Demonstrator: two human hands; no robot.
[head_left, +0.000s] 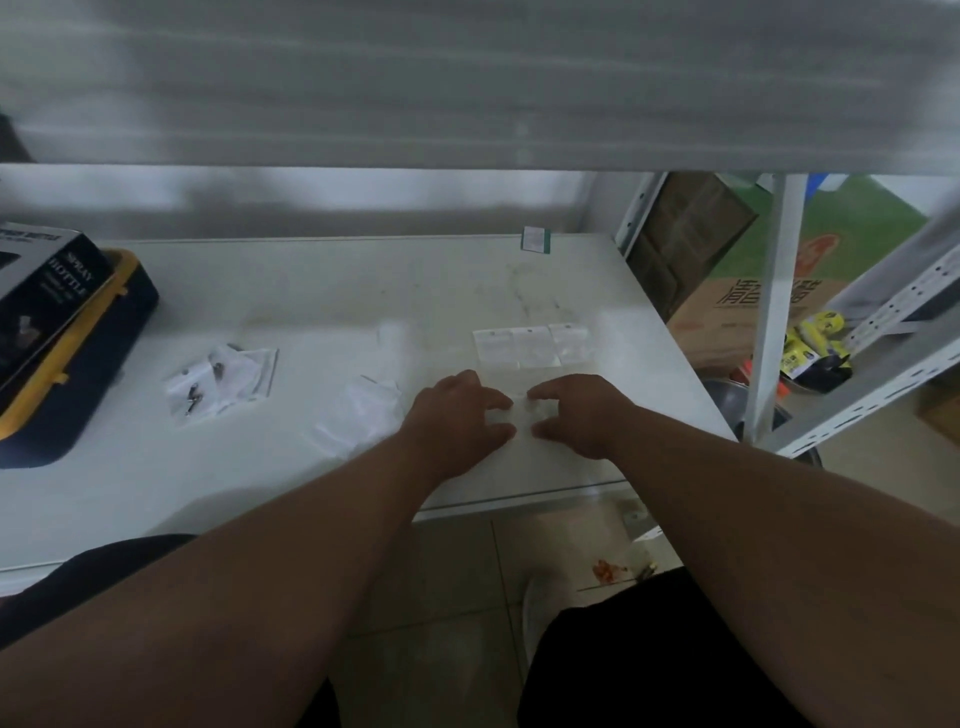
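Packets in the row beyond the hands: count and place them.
3, side by side on the table: left packet, middle packet, right packet. Left hand and right hand seem to pinch a clear packet, perhaps another.

We look down on a white table (311, 280) set against a pale grey wall (363, 202), under a blurred white shelf (467, 78). To our right stands a white perforated metal rack (893, 317), with cardboard boxes (748, 306) behind it. Beige floor tiles (457, 571) lie below, in dim light
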